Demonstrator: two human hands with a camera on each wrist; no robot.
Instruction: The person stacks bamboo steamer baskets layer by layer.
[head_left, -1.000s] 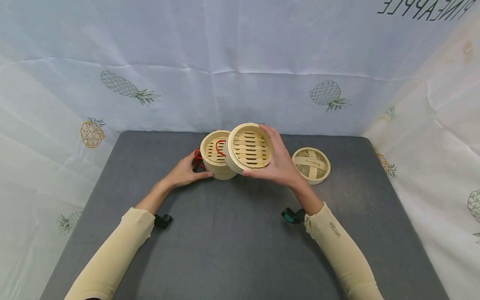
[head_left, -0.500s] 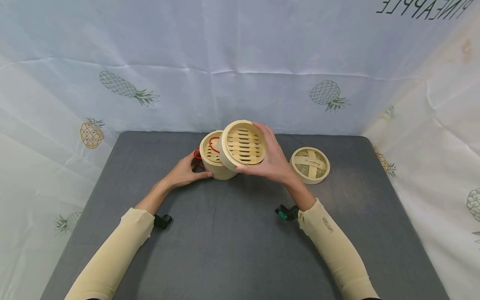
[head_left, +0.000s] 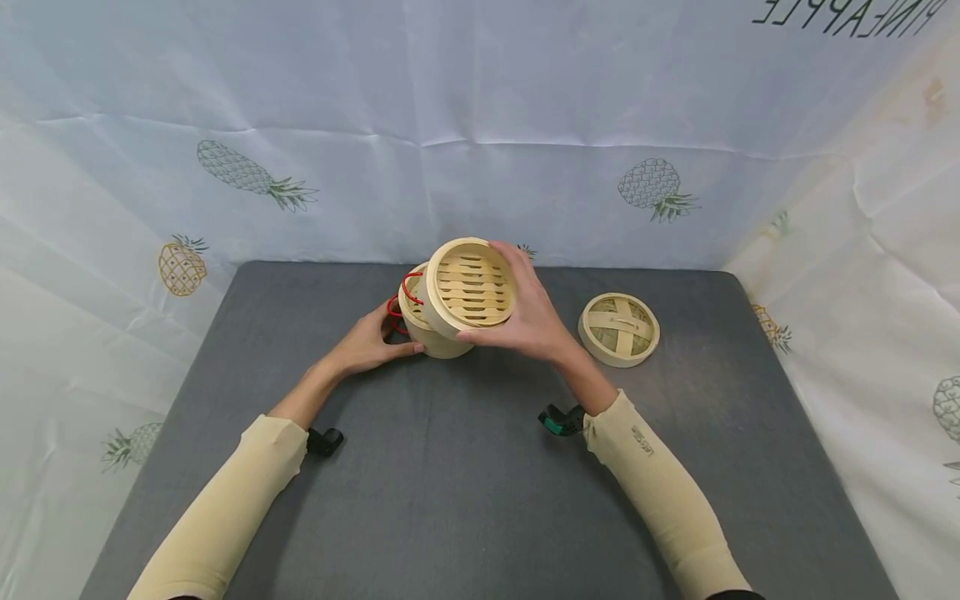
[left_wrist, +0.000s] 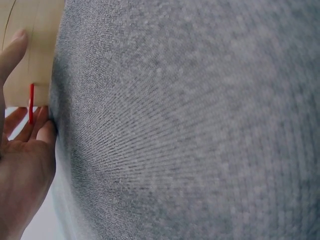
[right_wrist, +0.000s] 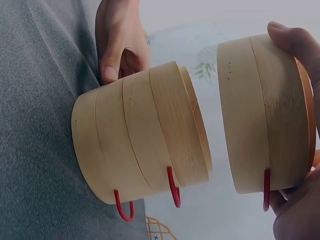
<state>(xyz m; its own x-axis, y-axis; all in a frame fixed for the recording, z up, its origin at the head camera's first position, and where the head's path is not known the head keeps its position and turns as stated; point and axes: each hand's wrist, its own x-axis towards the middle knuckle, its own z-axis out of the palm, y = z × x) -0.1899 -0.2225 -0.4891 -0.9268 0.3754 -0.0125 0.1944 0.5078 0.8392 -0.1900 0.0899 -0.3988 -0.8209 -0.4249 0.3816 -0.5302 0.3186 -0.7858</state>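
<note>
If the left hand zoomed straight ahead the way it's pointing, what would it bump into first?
The bamboo steamer stack. The left hand seems to be touching it already, with its thumb against the side, so it would probably push that straight away.

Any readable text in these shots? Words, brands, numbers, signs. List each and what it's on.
"PINEAPPLE": on the curtain, upper right of the head view, mirrored, letter tops cut by the frame edge.
Small dark print on the right sleeve: too small to read.
Raised basket, basket stack and lid: no lettering I can make out.
</note>
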